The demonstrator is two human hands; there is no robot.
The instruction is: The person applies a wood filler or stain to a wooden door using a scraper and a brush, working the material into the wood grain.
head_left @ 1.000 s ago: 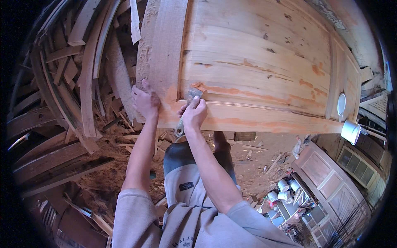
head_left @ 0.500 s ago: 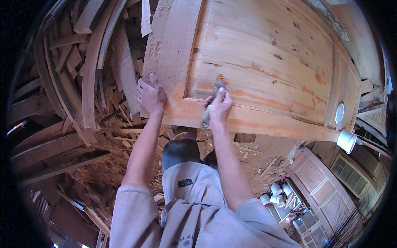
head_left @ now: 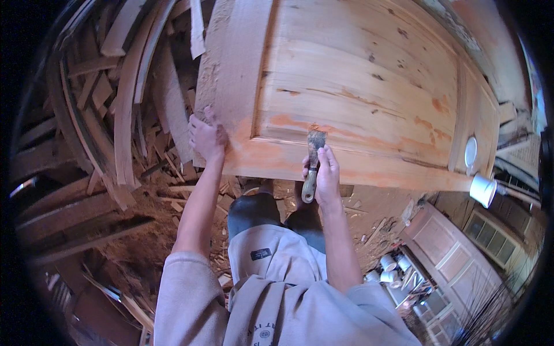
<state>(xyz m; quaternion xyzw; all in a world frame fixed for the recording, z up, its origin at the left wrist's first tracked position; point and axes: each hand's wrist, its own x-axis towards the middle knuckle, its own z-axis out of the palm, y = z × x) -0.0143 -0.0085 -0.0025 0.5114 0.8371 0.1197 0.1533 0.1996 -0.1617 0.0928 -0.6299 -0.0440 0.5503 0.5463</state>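
Observation:
A pale wooden panel door (head_left: pixel 346 69) lies in front of me, with streaks of orange filler along its lower rail and inset panel. My right hand (head_left: pixel 328 173) is closed around a putty knife (head_left: pixel 311 183), whose blade is crusted with dried filler. The blade tip is close to the panel's lower edge, beside an orange streak; I cannot tell whether it touches. My left hand (head_left: pixel 208 137) grips the door's left edge near the lower corner, fingers curled at the edge and thumb raised. Part of its fingers is hidden.
Wood offcuts (head_left: pixel 124 104) are piled to the left. At the door's right end are a white round lid (head_left: pixel 471 151) and a white tub (head_left: pixel 482 191). Another panel door (head_left: pixel 450 248) and several white containers (head_left: pixel 389 270) stand lower right. Shavings litter the floor.
My right hand has drawn the putty knife back toward me and slightly right, its blade now showing more fully. The left hand stays at the door's edge. The view has shifted slightly.

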